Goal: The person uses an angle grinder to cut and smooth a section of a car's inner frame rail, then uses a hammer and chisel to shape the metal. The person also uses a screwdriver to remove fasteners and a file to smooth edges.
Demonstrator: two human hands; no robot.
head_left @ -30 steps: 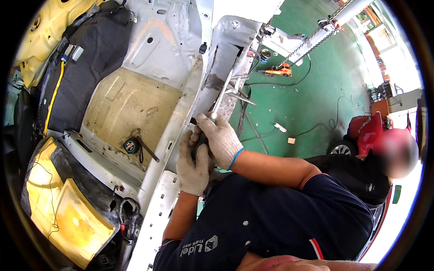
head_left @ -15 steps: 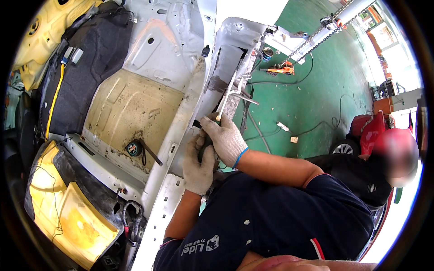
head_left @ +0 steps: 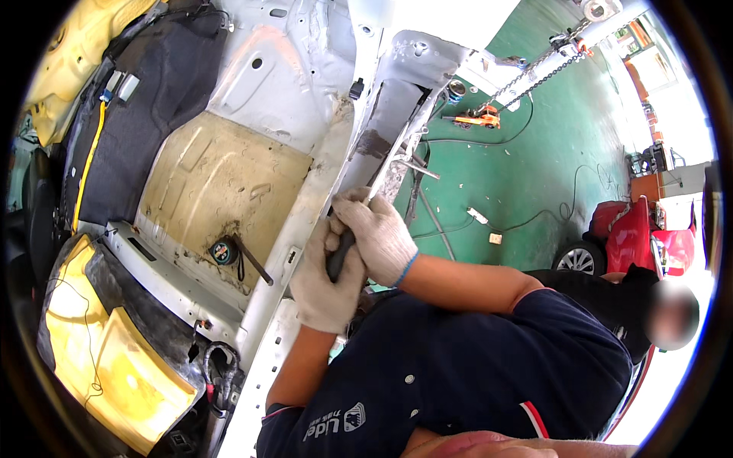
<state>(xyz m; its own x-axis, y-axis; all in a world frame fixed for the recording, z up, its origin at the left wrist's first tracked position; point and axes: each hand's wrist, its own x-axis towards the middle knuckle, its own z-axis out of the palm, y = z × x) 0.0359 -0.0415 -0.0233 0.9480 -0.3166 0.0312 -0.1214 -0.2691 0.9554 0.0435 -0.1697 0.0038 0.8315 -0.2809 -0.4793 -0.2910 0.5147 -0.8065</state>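
Note:
Both my hands wear off-white knit gloves and meet at the edge of the bare metal car body. My left hand (head_left: 328,286) is curled round a dark grey, rounded, handle-like object (head_left: 340,258); its full shape is hidden. The fingers of my right hand (head_left: 379,235) are closed at the upper end of that object, beside my left fingertips. What they grip is hidden. Just beyond the right hand, a thin pale metal rod (head_left: 376,183) runs up to a metal clamp-like piece (head_left: 401,158) on the body edge.
A tape measure (head_left: 224,250) and a rusty bar (head_left: 253,259) lie on the tan floor panel (head_left: 229,172). Yellow foam (head_left: 114,366) is at lower left. An orange tool (head_left: 479,118), chains (head_left: 527,84) and cables lie right. Another person (head_left: 595,305) is at far right.
My left hand has shifted slightly left and turned, so more of the dark object shows. My right hand stays close by. The other person has moved lower.

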